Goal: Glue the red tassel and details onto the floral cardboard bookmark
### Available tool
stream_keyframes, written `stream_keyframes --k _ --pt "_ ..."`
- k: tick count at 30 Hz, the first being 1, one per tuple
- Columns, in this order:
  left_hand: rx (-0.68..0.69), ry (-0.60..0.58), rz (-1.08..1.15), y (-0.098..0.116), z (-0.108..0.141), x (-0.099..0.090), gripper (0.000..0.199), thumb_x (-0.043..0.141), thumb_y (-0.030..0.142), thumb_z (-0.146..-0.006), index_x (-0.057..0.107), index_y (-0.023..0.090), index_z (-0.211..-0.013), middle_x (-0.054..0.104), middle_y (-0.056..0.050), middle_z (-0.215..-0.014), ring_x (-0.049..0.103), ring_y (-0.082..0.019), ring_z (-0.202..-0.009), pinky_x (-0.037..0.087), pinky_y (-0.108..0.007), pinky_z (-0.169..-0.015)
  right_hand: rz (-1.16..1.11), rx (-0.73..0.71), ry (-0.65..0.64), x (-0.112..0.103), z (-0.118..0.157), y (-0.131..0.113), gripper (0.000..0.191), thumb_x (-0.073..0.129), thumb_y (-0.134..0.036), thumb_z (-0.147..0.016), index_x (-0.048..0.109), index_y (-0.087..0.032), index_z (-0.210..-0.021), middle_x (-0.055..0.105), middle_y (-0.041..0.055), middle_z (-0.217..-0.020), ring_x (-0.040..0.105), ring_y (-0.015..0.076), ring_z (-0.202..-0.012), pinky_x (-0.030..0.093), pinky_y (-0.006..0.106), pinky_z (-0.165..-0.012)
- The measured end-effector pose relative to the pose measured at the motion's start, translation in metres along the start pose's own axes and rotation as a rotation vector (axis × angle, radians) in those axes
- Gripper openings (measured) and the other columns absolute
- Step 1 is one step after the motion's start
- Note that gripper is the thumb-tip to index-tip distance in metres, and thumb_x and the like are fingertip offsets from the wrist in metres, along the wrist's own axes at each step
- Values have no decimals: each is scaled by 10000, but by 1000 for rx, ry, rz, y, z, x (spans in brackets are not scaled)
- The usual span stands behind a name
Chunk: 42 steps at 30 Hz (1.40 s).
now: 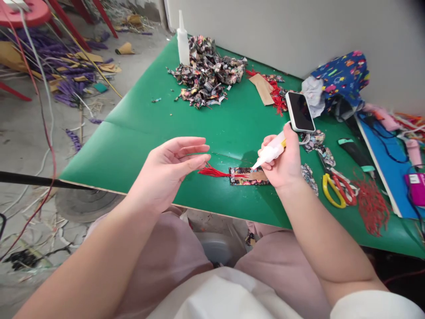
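Your right hand (282,164) is clamped around a small white glue bottle (270,153), its nozzle tipped down and touching the patterned paper strip (247,176) that lies flat on the green bench (133,133), close to the near edge. Your left hand (169,170) hovers above that near edge with the palm turned up and the fingers loosely spread, gripping nothing; a red tassel (212,171) juts out from the strip's left end, just below your left fingertips. The two hands are apart, with the strip between them.

No brand, label or writing can be read anywhere; a magenta object at the right edge carries a white tag, too small to make out.

Just beyond your right hand a phone (300,111) lies with its dark screen up. To its right, yellow-handled scissors (335,188) rest beside loose red threads (372,206), with a teal-tipped black tool (355,155) farther back and a blue board (390,173) along the right edge. Toward the far edge sits a heap of patterned paper scraps (206,73), with a tall white bottle (182,42) standing at its left. A brown paper piece (262,88) and more red tassels lie to the right of the heap, and a dark blue printed cloth (341,77) is bunched against the wall at the far right corner.

Off the bench, on the floor to your left, purple stalks (73,75) and brown paper litter the ground. A dark rod (33,179) crosses in front of the bench's near left corner. Nothing lies between the hands and the strip.
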State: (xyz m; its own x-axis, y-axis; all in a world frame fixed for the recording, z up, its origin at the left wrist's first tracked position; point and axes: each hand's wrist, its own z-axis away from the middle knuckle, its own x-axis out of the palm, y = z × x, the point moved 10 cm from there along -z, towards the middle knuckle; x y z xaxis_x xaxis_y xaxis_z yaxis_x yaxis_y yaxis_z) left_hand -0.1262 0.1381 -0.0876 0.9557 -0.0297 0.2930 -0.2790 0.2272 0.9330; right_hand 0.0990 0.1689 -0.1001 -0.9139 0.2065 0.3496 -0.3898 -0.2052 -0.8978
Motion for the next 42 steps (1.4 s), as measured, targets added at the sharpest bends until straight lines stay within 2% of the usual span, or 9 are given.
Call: stream_keyframes --k 3,6,9,14,22,32,37,42 --pt "-79 -46 98 -9 -1 3 300 705 98 -666 667 225 -936 683 -3 -916 643 -106 -839 508 -167 -724 -7 -3 11 -1 0 1 464 523 -627 -713 482 -195 -549 355 -58 -428 220 38 -324 85 200 -280" --pt "-93 -79 139 -11 0 6 304 691 76 -675 669 222 -941 677 -9 -932 632 -99 -846 501 -174 -770 3 -17 16 -1 0 0 467 523 -631 -710 486 -190 -559 379 -58 -435 241 38 -315 96 200 -275" --pt "-94 -101 140 -11 0 8 321 703 77 -668 671 224 -952 665 1 -914 612 -71 -798 491 -144 -737 15 -25 8 -1 0 0 472 517 -631 -714 488 -187 -555 409 -52 -449 257 36 -309 107 200 -269" --pt "-97 -66 145 -13 -2 5 294 738 106 -642 674 213 -909 646 23 -792 591 -47 -698 482 -121 -648 36 -39 20 0 1 -2 476 518 -640 -710 496 -193 -548 408 -49 -447 266 36 -305 117 194 -266" --pt "-110 -28 174 -13 -3 -1 236 741 115 -641 629 189 -834 679 22 -767 644 -81 -709 538 -193 -715 48 -53 26 -1 1 -2 498 520 -666 -691 497 -194 -533 400 -45 -445 263 40 -302 102 218 -272" --pt "-128 -122 164 -12 1 12 335 700 97 -697 602 219 -993 703 -9 -906 660 -91 -798 528 -181 -767 95 -79 22 0 1 -4 467 510 -637 -717 491 -202 -547 408 -44 -429 252 43 -300 109 231 -270" --pt "-136 -148 141 -11 3 16 376 699 117 -701 596 239 -1041 692 1 -892 642 -84 -792 518 -168 -756 84 -81 26 1 1 -4 478 516 -642 -709 495 -198 -534 387 -44 -420 245 43 -295 92 230 -275" --pt "-110 -159 111 -10 2 16 401 692 111 -693 594 263 -1051 664 23 -826 614 -71 -738 496 -145 -681 116 -90 8 2 1 -4 458 522 -611 -720 506 -196 -527 326 -55 -385 251 46 -289 112 214 -274"
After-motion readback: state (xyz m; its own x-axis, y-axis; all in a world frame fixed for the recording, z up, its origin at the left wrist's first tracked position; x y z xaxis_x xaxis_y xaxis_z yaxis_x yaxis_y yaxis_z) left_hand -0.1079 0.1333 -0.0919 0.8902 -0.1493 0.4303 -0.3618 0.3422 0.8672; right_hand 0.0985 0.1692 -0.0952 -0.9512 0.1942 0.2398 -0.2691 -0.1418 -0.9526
